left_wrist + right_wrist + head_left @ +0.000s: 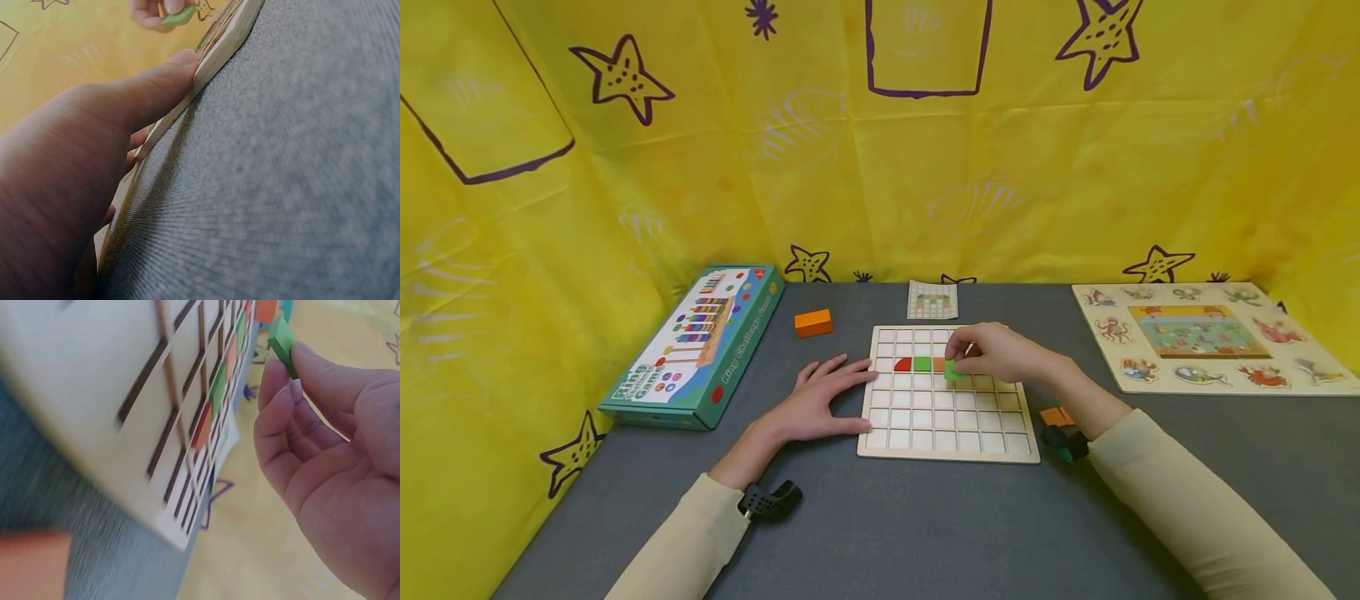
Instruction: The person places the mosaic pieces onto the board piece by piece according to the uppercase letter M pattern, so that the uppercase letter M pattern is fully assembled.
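Note:
A pale wooden grid board [947, 421] lies on the dark table. One of its rows holds a red tile [903, 364] with a rounded corner, a green tile [922, 364] and an orange tile [939, 365]. Over that row, my right hand [996, 352] pinches another green tile [282, 340] between thumb and fingertips, raised off the board in the right wrist view. My left hand [816, 406] lies spread beside the board, its thumb and fingertips touching the left edge. The right hand hides some cells behind it.
A small pattern card [932, 300] lies behind the board. An orange block [814, 323] sits near the boxed ring game [692, 342] at left. Another orange piece [1055, 416] is partly under the right wrist. A sea-animal puzzle [1217, 333] lies at right.

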A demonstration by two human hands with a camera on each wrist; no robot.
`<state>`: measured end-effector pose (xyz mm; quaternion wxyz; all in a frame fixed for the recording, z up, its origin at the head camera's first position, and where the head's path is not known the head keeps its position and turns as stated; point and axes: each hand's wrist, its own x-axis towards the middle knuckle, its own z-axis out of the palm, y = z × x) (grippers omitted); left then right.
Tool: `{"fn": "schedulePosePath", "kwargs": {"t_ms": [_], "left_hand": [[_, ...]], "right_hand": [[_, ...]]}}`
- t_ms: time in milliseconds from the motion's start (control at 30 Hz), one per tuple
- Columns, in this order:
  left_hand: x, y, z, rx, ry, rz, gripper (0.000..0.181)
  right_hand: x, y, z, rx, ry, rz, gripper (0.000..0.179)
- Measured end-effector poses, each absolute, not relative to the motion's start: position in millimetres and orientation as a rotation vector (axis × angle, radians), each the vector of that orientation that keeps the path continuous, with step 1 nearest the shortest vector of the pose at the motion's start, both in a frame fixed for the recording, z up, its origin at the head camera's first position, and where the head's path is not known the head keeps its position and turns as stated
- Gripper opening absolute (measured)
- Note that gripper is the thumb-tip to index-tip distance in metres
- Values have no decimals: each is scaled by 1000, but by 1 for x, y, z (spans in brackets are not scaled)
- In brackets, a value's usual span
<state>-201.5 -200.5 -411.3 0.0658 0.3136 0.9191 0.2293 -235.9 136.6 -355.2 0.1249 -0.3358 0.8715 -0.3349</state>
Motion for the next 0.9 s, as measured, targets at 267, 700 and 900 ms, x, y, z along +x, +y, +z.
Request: {"fn": "schedulePosePath", "kwargs": {"t_ms": [267,700,900], "left_hand": [[-203,-200,-413,942,2769,692,77],[-202,-203,-413,979,2785,713,76],[-201,-202,-412,983,2782,715,76]], "right_hand": [[-237,109,-359,-1000,2479,-996,5],[-245,78,-365,-1031,2470,-966,4],[-250,69,-369,-1023,2498,-930,3]]}}
